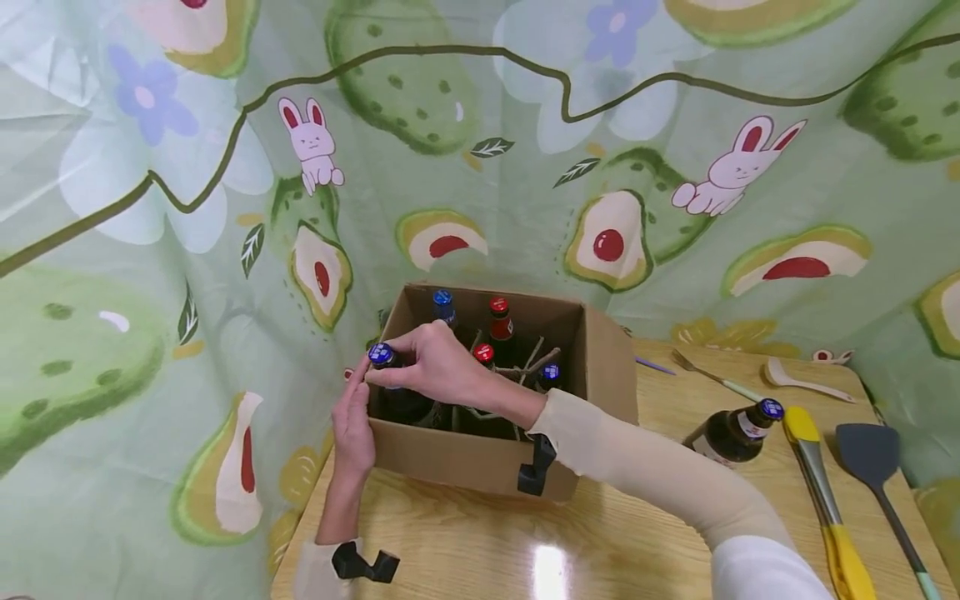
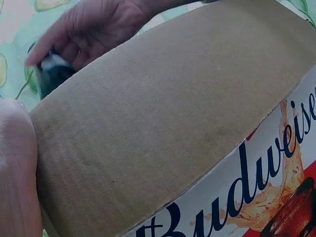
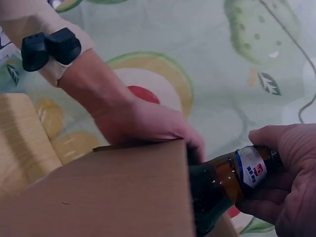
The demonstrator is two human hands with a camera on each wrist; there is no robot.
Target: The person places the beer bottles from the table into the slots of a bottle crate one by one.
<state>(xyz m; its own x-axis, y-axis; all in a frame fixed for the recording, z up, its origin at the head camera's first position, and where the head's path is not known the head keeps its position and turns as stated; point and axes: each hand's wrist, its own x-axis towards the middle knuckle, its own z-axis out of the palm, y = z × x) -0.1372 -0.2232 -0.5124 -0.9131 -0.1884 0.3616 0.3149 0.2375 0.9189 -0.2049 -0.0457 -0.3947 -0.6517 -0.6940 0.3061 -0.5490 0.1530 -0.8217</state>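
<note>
Both hands are working at the near left corner of the cardboard box [image 1: 480, 454], which is standing on the wooden bench [image 1: 615, 542]. We are noting the right hand [image 1: 431, 367] curling its fingers round the neck of a brown bottle with a blue cap [image 1: 381, 355], so its grip is grasping that bottle just below the cap. The left hand [image 1: 352, 429] is lying with straight fingers against the box's outer corner, its grip released and merely bracing the wall.

In our judgement the bottle is sitting partly in the corner cell, tilted outward. Doing this step well is calling for keeping the neck hold firm, bringing the bottle upright before it is moving further, and keeping the left palm pressed on the corner so the box is not sliding. The loose dividers [image 1: 536, 358] and the neighbouring red cap [image 1: 483, 352] are lying close; we are judging a snag possible.

The head view alone is showing the other capped bottles in the box, a further bottle [image 1: 731, 433] lying on the bench, and the yellow tongs [image 1: 821, 492] and spatula [image 1: 873, 458] beside it. The right wrist view is showing the bottle's neck label [image 3: 253, 170] and its lean against the box edge. The left wrist view is showing the printed lettering on the box's side [image 2: 256, 182], hidden elsewhere
</note>
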